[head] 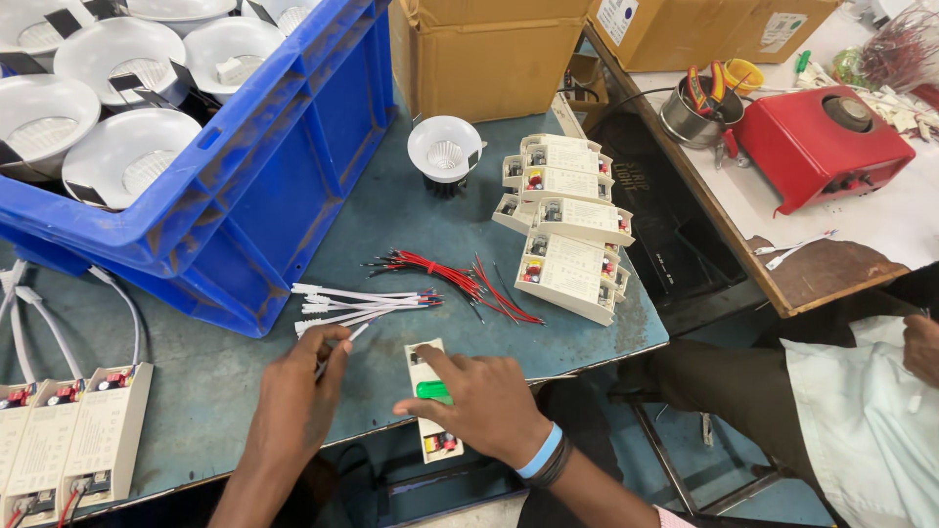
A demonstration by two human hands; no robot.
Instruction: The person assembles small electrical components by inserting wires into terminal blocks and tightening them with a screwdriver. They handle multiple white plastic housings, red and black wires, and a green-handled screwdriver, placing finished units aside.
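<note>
My right hand point(479, 403) presses down on a cream rectangular driver box point(426, 358) at the table's front edge and grips a green-handled tool point(433, 392) against it. My left hand point(298, 399) pinches a thin white wire point(344, 339) just left of the box. A bundle of white wires point(357, 303) lies right above my left hand. Red wires point(460, 279) are spread beside it to the right.
A blue crate point(264, 186) of white round lamp housings fills the upper left. One lamp housing point(445, 149) and stacked driver boxes point(567, 225) sit at the back right, more driver boxes point(73, 440) at lower left. Cardboard boxes, a red device point(817, 142) and a seated person point(861, 411) are at right.
</note>
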